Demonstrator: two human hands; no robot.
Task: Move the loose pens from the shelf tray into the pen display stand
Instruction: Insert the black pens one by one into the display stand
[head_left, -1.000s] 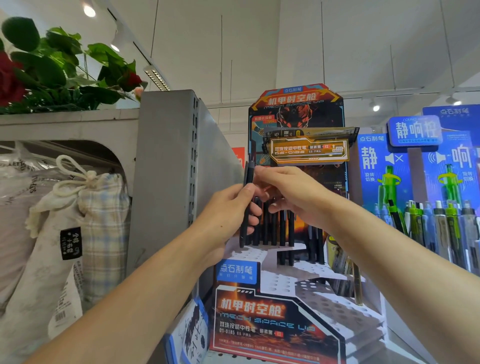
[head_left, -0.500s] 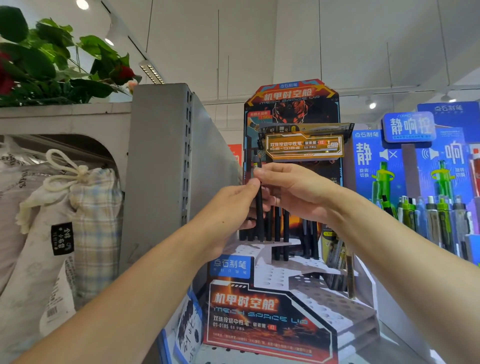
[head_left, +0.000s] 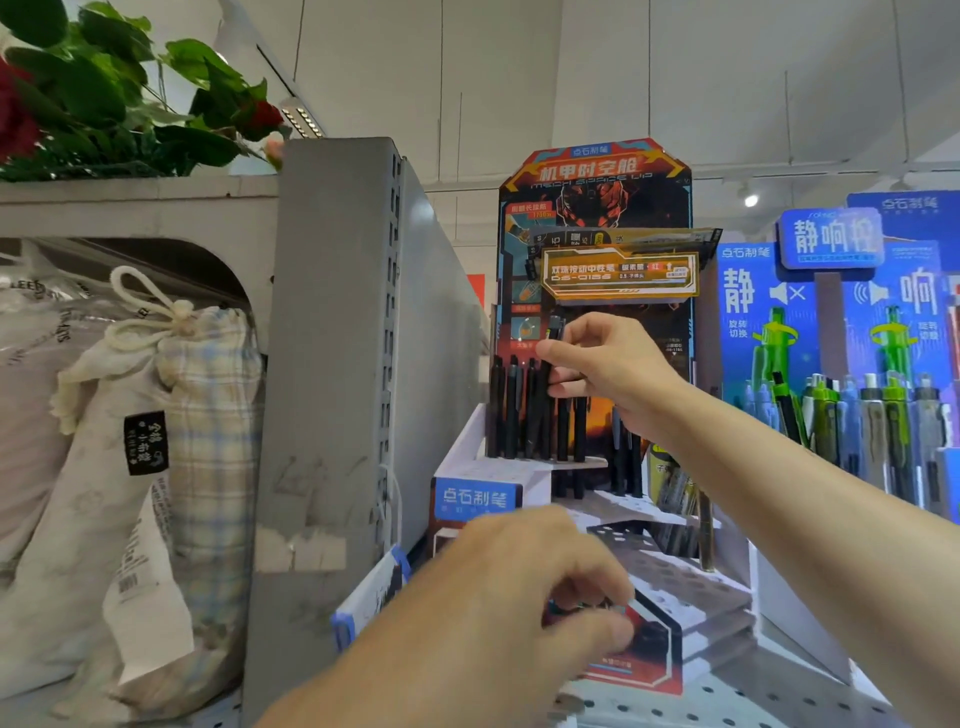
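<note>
At far left, on the top ledge, green leaves with red flowers (head_left: 93, 98); below them, in a shelf bay, a cloth drawstring bag (head_left: 171, 415) with a plaid panel and a black label. Right of that, a grey shelf upright (head_left: 332, 364) with slotted holes.

Low in the middle, the left hand (head_left: 519, 613), blurred, fingers curled loosely, in front of the lower steps of the pen display stand (head_left: 597, 519); cannot tell whether anything is gripped in it. Well below and apart from the pens.

Above it, on the stand's upper white step, a row of black pens (head_left: 511, 410) standing upright in holes, more black pens on the step to the right. Just right of the row, the right hand (head_left: 613, 374), pinching one black pen (head_left: 551, 338) near its upper part between thumb and fingers; pen upright, slightly tilted, its lower end hidden among the standing pens, its clip end sticking out above the fingers. Behind, the stand's orange and dark header card.

At far right, a blue display (head_left: 831, 312) with green and clear pens.
</note>
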